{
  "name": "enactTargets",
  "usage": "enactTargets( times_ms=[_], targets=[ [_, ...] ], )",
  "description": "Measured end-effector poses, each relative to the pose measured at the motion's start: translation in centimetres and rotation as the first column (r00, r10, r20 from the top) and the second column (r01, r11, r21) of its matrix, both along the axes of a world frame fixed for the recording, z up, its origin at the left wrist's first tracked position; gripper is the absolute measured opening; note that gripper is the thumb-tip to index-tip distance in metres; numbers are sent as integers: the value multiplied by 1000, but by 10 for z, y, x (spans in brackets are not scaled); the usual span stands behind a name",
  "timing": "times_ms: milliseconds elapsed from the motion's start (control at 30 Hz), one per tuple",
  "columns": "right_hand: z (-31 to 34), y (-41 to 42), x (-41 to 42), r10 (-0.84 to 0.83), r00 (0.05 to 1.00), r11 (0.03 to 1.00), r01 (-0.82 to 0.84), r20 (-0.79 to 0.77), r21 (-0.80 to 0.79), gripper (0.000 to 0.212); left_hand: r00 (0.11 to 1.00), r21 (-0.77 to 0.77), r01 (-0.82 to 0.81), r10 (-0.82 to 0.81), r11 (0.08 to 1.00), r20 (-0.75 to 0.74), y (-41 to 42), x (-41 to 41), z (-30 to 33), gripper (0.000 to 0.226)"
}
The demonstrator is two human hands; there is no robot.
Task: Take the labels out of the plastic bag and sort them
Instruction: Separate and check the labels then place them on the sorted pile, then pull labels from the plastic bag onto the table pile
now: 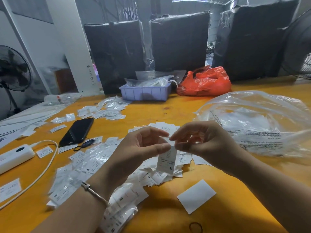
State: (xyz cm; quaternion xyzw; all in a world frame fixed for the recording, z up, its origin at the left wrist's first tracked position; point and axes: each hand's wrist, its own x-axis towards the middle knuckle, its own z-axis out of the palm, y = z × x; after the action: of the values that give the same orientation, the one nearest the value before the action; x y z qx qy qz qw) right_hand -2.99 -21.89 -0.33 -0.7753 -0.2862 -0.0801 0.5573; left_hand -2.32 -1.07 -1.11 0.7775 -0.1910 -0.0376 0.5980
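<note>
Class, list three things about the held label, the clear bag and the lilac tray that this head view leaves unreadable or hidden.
1. Held label: small print blurred; only S reads.
2. Large clear bag: contents hazed by crumpled plastic.
3. Lilac tray: inside hidden by its wall and bags on top.

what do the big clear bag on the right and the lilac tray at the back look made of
Big clear bag: thin glossy plastic film; it crumples, shines and shows white contents.
Lilac ribbed tray: likely rigid moulded plastic, matte; straight walls with moulded ribs.

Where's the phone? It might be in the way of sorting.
In the head view the phone lies on the table's left side, beyond the left hand, among scattered labels.
</note>
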Motion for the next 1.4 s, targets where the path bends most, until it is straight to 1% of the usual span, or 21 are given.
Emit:
enactTargets(
  times_ms=[67,133,167,233,300,367,433,500,567,667,800,933,1033,1100,1133,1167,1200,1267,1300,1333,1400],
  targets=[
    [-2,3,-1,4,1000,999,-4,13,-34,17,1000,24,-14,13,1000,23,-2,0,-1,15],
    [-1,1,2,-44,998,999,43,34,13,17,996,67,-75,71,995,60,-1,0,1,3],
    [-1,-2,5,-108,992,994,107,71,23,17,988,106,-125,114,987,99,2,2,1,8],
    [-1,-14,15,-276,937,953,296,215,-66,19,958,219,-256,217,942,187,9,7,1,14],
    [-4,-27,26,-403,853,859,478,331,-186,21,911,329,-399,331,856,244,16,11,1,20],
    [-7,-41,35,-522,777,737,618,351,-273,23,857,388,-513,433,766,277,23,16,0,24],
    [-11,-53,42,-644,687,571,724,336,-388,24,808,479,-587,501,652,309,32,21,0,22],
    [-14,-64,46,-723,614,402,747,317,-529,26,783,628,-604,512,491,353,40,23,0,20],
    [-15,-71,49,-758,580,277,700,299,-658,28,776,720,-582,523,376,354,46,25,-1,19],
    [-16,-75,52,-772,572,213,645,278,-734,26,777,768,-556,528,318,344,46,26,0,20],
    [-17,-76,55,-776,530,173,700,342,-693,19,787,779,-547,503,306,356,41,25,1,18],
    [-19,-77,55,-791,492,229,790,365,-569,17,754,679,-634,494,372,433,37,21,1,21],
    [-17,-75,52,-765,453,275,872,458,-404,11,742,579,-670,454,465,493,31,19,-1,21],
    [-11,-68,46,-736,440,360,898,515,-253,8,754,509,-652,408,562,515,25,17,-4,21],
    [-8,-62,43,-717,459,428,884,524,-188,6,771,473,-621,379,625,511,21,16,-6,21],
    [-6,-55,38,-693,511,521,842,509,-137,7,797,435,-573,348,695,493,18,16,-8,21],
    [-4,-48,34,-655,606,636,765,452,-102,8,830,398,-510,313,763,462,14,15,-10,21],
    [-3,-32,26,-468,856,871,488,221,-47,8,894,330,-366,230,870,385,8,12,-13,22],
    [-4,-25,23,-324,942,945,327,90,-19,6,922,297,-293,187,909,339,5,10,-13,22],
    [-7,-19,21,-189,982,982,189,-18,-6,3,946,265,-221,141,938,292,2,9,-13,25],
    [-14,-12,19,-18,992,1000,14,-127,-27,8,974,224,-101,50,969,221,-1,7,-12,45]
  ],
)
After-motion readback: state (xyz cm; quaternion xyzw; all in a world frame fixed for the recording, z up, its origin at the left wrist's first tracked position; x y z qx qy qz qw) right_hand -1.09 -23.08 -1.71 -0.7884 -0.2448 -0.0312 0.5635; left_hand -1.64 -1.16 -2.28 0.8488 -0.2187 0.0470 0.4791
